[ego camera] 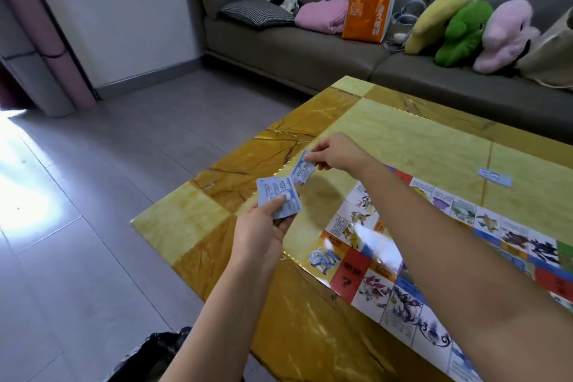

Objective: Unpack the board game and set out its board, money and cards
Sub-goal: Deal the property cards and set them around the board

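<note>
A: Is the colourful paper game board [350, 217] with picture squares whole?
B: No. The right forearm [449, 251] covers a strip of it, and the edge cuts it toward 4 o'clock. The white smear [375, 245] on it is blurred.
A: How many pale-blue paper banknotes [279, 198] does the left hand [263, 226] grip?
B: They overlap, so I cannot count. Their print is too small to read, as on the lone blue note [494, 177] at 3 o'clock. The black crumpled plastic bag [148, 357] at 7 o'clock is cut off.
</note>
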